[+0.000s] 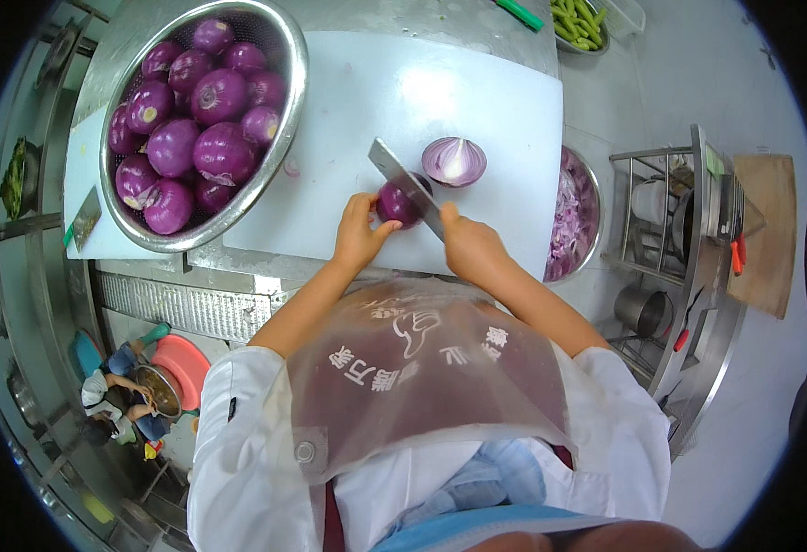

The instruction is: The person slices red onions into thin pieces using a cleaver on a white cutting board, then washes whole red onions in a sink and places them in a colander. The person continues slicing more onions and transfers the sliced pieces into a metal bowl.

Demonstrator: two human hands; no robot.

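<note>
My left hand (363, 233) steadies a red onion piece (396, 205) on the white cutting board (348, 90), fingertips along its left side. In my right hand (471, 241) is a kitchen knife (403, 181), its blade lying across the onion and hiding part of it. Whether the blade has entered the onion I cannot tell. Just beyond and to the right lies a halved red onion (454, 163), its cut face showing. At the left, a perforated metal colander (298, 90) holds several whole peeled red onions (218, 96).
A metal bowl of sliced onion (565, 214) sits below the board's right edge. A second knife (86, 219) lies left of the colander. Green peppers (578, 24) fill a bowl at top right. A wire-sided metal rack (658, 214) stands right. Another person (117, 397) works over a pot at lower left.
</note>
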